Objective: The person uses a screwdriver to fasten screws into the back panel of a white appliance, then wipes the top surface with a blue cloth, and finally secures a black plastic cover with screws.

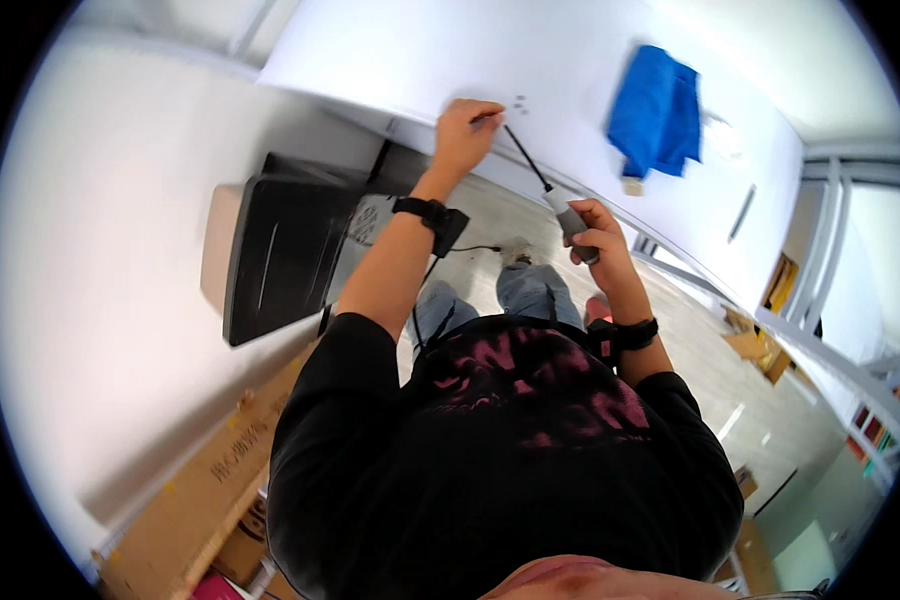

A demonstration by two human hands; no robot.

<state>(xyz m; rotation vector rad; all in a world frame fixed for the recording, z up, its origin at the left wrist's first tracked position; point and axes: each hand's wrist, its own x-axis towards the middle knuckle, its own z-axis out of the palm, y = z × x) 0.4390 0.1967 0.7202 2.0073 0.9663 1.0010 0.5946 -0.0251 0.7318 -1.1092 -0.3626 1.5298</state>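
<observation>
My right hand (600, 240) is wrapped round the grey handle of a screwdriver (573, 228). Its long dark shaft slants up and left over the edge of the white table (400, 50), ending close to my left hand (465, 135). The left fingers are pinched together just beyond the shaft's tip; whatever they hold is too small to make out. A few tiny dark pieces (520, 104) lie on the tabletop right beside those fingertips.
A blue cloth (655, 115) lies on the table to the right, with a thin dark rod (742, 212) farther right. A black chair (290, 255) stands at my left. Cardboard boxes (205, 490) lie at the lower left, and more cardboard (760, 350) is on the right-hand floor.
</observation>
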